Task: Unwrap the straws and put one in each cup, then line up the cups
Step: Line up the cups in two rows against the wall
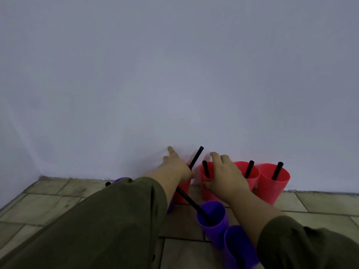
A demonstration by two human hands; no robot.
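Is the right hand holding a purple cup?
No, the right hand grips a red cup, not a purple one.

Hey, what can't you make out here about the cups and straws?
Head view only.
Leftmost red cup: mostly behind the left hand; its grip is unclear.
Second red cup: the right hand grips and covers its side.
Far purple cup: the left sleeve hides all but a rim sliver.
Nearest purple cup: cut by the right sleeve and the bottom edge; straw inside uncertain.

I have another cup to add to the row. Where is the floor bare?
Bare tiles lie right of the red cups by the wall, and left of the green sleeve. It is crowded in the middle, among the purple cups.
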